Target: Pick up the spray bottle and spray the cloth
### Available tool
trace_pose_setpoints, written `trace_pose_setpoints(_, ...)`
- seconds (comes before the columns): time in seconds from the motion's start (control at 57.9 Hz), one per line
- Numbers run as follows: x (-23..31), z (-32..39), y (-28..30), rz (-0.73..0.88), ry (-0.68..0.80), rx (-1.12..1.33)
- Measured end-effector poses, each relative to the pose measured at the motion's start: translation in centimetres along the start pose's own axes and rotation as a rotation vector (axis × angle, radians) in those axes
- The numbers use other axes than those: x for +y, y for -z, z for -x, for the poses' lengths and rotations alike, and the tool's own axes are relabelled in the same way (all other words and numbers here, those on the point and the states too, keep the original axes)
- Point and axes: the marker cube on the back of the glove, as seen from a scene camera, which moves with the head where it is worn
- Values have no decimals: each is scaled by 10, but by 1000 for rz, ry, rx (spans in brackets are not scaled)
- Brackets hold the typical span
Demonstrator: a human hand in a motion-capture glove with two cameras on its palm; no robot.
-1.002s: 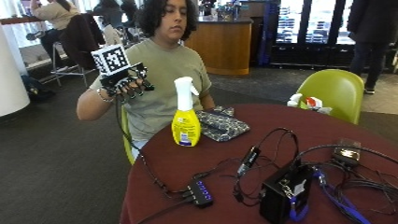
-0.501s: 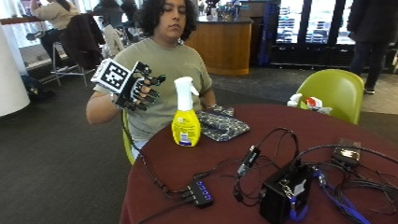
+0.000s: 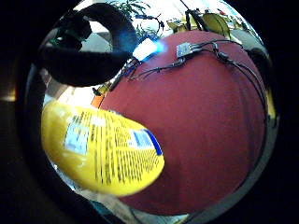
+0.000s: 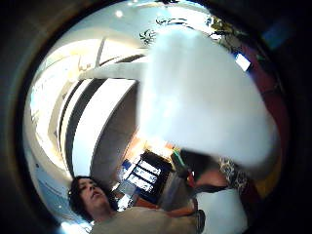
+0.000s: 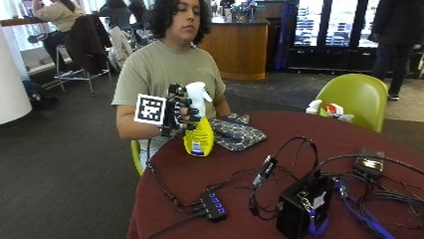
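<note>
We see a round dark red table (image 5: 371,134) with a person seated behind it. Since a second ago the gloved right hand (image 5: 177,110), then raised and apart from the bottle, has come in and closed its fingers around the neck of the spray bottle (image 5: 198,130), just below the white spray head. The bottle's yellow base appears still on or just above the table near the edge by the person; we cannot tell which. We judge the pick-up to be starting, with the spraying not yet done. The folded patterned cloth (image 5: 234,132) lies on the table just beside the bottle, untouched. A black box (image 5: 301,205) and a small hub (image 5: 213,205) with cables sit further along the table. In the palm view the bottle's yellow back label fills the foreground, with fine black print and a blue patch, but none of it can be read, and no brand name is legible.
</note>
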Motion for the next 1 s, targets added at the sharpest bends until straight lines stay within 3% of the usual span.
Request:
trace_pose_setpoints(0.121,-11,-1,-14,-152,15,55)
trace_pose_setpoints(0.276,-19,-3,-30,-74,65,71)
trace_pose_setpoints(0.38,-30,-3,-41,-67,-10,67)
trace_pose_setpoints(0.777,-65,14,-63,296,-239,-55)
trace_pose_setpoints(0.864,-67,26,-51,319,-213,-5)
trace_pose_setpoints(1.002,-84,68,-8,330,-42,100)
